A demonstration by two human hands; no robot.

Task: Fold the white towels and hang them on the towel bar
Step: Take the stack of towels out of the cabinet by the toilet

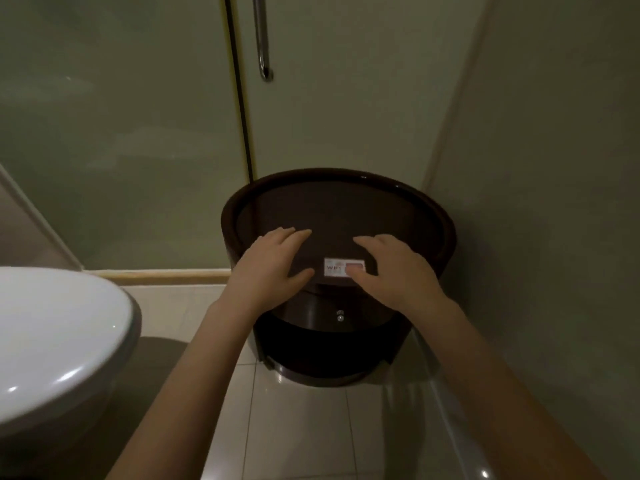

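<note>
White towels: none show here, so I cannot tell where they are.
Towel bar: I see none for sure. One metal handle (262,39) hangs on the glass door (329,98), and it may be just for the door.
Left hand (273,261): the fingers are straight and flat over the top of the round counter (433,209), with the thumb by the front edge. Its grip holds nothing.
Right hand (394,268): the fingers are spread and a bit bent, with the thumb over the WIFI sticker (337,266). Its grip holds nothing too.
Touching or not: I cannot tell if the hands press on the top or hang just above it.
Why the hands are there: the flat top looks like a good place to lay a towel and fold it, so I think the hands are getting it ready.
Why the counter is there: it is tucked in the corner between the glass door and the wall (536,133), out of the way.
Count: two hands, one counter, one sticker, one small drawer knob (340,317), one toilet lid (52,341), one handle, no towels.
Next: I think a towel has to be fetched first.
</note>
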